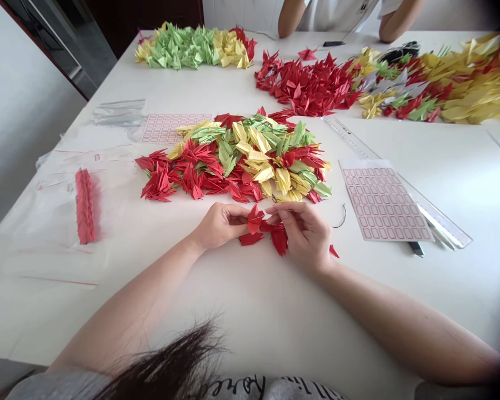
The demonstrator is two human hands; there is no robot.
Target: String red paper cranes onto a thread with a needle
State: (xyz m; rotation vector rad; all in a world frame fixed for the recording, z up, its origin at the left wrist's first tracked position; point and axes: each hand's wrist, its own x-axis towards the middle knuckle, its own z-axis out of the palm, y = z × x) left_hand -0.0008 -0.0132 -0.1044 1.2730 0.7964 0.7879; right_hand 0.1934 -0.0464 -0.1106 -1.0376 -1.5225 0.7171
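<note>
1. Black script [238, 387] on the person's grey shirt [70, 384] is partly cut off; "ore" is legible. At right, a label sheet [386, 200] shows rows of red-outlined boxes.
2. A red folded-paper piece [255, 220] is between the hands over the desk [275, 305], just nearside of a multicoloured pile [237, 158]. Its tip and long axis point roughly away from the person.
3. The left hand [219, 226] has its fingers pinched on it; the right hand [310, 230] has its fingers nearly together beside it, any grip unclear.

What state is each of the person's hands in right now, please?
Left hand: closed, pinching a red folded-paper piece.
Right hand: curled beside it; whether it grips anything cannot be told.
</note>
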